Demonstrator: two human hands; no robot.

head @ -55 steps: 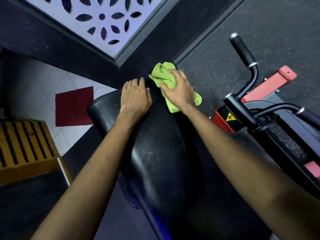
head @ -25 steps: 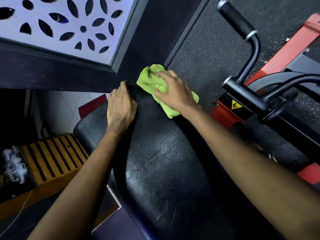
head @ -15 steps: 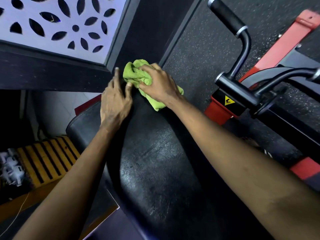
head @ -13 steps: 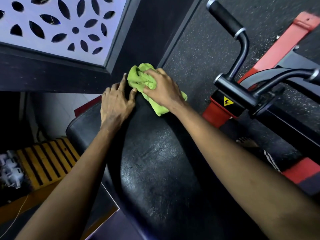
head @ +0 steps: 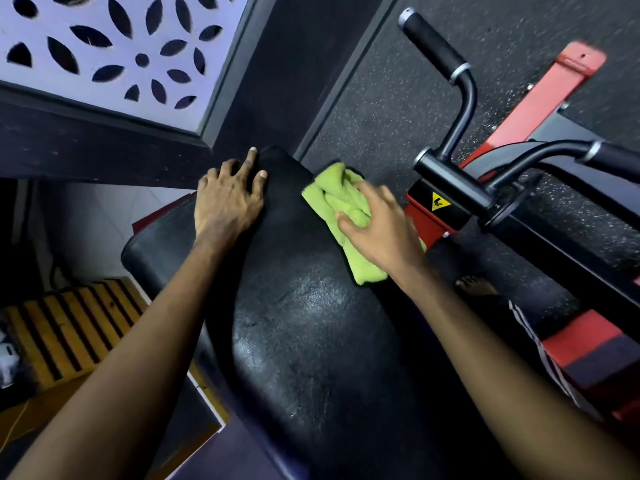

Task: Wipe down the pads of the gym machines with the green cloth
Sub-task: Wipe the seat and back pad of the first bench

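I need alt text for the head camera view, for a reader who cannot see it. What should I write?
A person's right hand holds a bunched green cloth against the right edge of a black gym pad, while the left hand rests flat near its far end. Black handlebars on a red frame stand to the right.

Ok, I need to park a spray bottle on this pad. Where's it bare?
The pad is bare from its middle to the near end. The far end is crowded: left hand flat at the top, right hand gripping the green cloth at the right edge.
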